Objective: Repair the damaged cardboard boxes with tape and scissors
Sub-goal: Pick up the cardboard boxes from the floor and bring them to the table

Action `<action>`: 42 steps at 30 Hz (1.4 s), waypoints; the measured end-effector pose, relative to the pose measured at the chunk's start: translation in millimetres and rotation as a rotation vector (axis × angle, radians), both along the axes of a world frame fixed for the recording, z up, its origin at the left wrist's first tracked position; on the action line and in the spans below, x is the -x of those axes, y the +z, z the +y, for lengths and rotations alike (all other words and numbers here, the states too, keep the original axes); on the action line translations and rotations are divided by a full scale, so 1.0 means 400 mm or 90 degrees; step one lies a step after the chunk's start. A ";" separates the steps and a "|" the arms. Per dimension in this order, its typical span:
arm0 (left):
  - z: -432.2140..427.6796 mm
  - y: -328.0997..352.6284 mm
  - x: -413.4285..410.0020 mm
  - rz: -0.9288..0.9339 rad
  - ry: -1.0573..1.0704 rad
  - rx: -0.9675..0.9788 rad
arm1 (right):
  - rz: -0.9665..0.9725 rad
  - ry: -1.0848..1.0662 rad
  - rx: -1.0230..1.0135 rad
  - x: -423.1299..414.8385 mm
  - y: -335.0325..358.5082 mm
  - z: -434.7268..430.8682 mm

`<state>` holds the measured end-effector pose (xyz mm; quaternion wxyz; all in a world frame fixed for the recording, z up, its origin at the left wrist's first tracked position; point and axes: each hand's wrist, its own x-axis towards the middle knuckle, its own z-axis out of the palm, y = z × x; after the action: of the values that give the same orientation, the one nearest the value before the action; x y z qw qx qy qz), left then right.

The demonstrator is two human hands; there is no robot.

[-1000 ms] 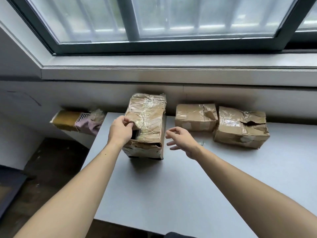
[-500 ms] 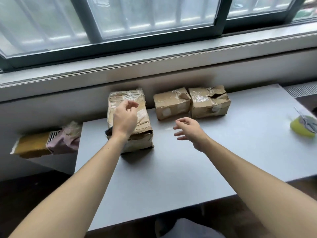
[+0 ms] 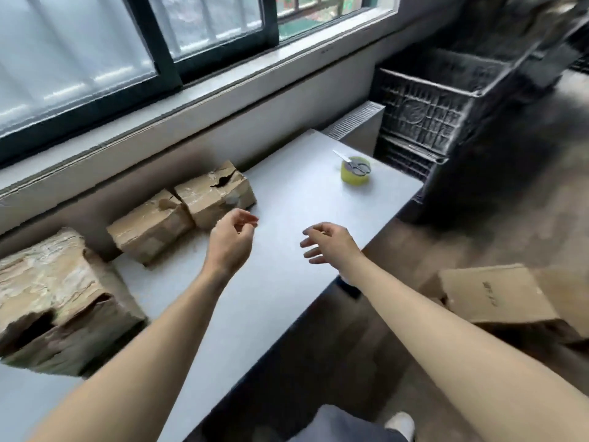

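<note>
A pale grey bench is set along a wall beneath a window with a dark frame and frosted panes; a light sill runs below the glass. At the far end of the bench a ribbed white unit is seen against the wall. Beside it, dark latticed plastic crates are stacked on the floor. A flattened piece of plain cardboard with small printed marks is laid on the dark floor to the right of the bench. At the lower edge, grey trousers and a white shoe are visible.
</note>
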<state>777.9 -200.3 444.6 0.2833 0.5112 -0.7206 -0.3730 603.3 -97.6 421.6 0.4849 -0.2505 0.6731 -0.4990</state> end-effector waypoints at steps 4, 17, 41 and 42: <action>0.111 -0.058 0.247 -0.019 -0.084 -0.033 | -0.015 -0.094 -0.004 0.210 -0.026 0.155; 0.431 -0.164 0.886 -0.192 -0.427 -0.022 | -0.033 -0.351 -0.062 0.753 -0.135 0.611; 0.765 -0.327 1.959 -0.260 -0.775 -0.106 | -0.007 -0.654 -0.210 1.545 -0.202 1.039; 0.784 -0.331 1.999 -0.265 -0.779 -0.108 | -0.015 -0.663 -0.211 1.579 -0.211 1.058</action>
<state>-21.8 113.3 312.4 -0.1672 0.0910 -0.8894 -0.4157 -28.4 325.5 337.2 0.2145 0.2016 0.7723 -0.5630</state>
